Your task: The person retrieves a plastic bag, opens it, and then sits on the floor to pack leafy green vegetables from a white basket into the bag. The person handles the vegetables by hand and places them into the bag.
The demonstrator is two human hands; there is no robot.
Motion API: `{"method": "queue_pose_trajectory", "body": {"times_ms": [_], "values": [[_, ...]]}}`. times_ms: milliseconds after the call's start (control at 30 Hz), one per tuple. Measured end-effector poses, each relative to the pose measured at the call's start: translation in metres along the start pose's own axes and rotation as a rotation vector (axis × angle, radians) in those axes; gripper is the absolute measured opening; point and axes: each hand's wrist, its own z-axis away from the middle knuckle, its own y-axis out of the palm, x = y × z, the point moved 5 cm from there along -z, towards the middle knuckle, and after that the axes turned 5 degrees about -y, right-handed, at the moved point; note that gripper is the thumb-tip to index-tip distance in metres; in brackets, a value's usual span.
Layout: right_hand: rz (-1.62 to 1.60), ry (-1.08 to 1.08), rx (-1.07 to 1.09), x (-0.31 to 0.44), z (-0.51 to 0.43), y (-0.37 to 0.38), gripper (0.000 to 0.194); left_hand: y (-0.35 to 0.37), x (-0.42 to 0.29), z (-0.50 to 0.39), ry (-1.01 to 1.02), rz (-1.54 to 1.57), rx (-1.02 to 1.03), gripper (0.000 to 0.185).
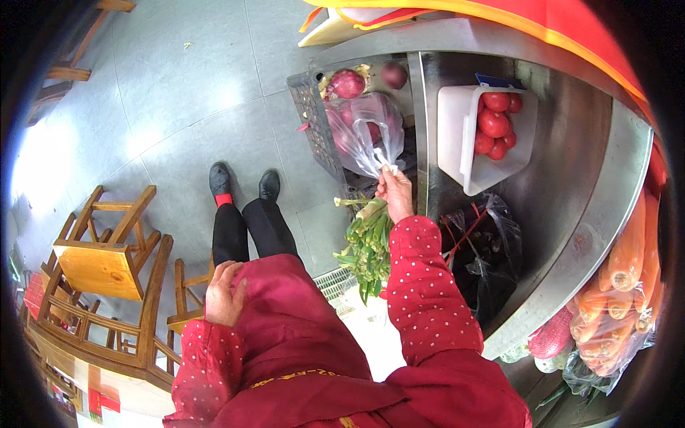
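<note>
In my right hand (395, 193) are the gathered handles of a clear plastic bag (369, 125). Through the film I see round purple-red vegetables that look like red onions. The bag rests in a black plastic crate (317, 125), beside a loose red onion (347, 84) and another at the back. Under my right wrist lies a bunch of green leafy stalks (369, 235), partly covered by the hand and sleeve. My left hand (227, 294) lies against the red apron (299, 305), thumb apart from the fingers, holding nothing.
Right of the crate, a steel shelf (575, 139) bears a white plastic tub (455, 128) of tomatoes (493, 123) and a dark plastic bag (481, 257). Bagged carrots (615, 315) lie at the far right. Wooden chairs (101, 267) stand on the left.
</note>
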Motion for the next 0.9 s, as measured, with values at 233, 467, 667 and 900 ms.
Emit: {"method": "queue_pose_trajectory", "body": {"times_ms": [233,467,667,900], "values": [[0.161,-0.026,0.061,0.010,0.011,-0.006,0.024,0.003,-0.009,-0.005,0.030,0.020,0.008,0.030],[-0.180,0.045,-0.037,0.009,0.004,-0.016,0.021,0.019,-0.042,-0.040,0.159,0.041,0.077,0.029],[-0.226,0.061,0.030,-0.003,-0.003,-0.018,0.017,0.069,-0.102,-0.104,0.286,0.163,0.154,0.024],[-0.318,0.109,0.009,-0.011,-0.007,-0.027,0.011,0.162,-0.165,-0.197,0.437,0.241,0.202,0.024]]}}
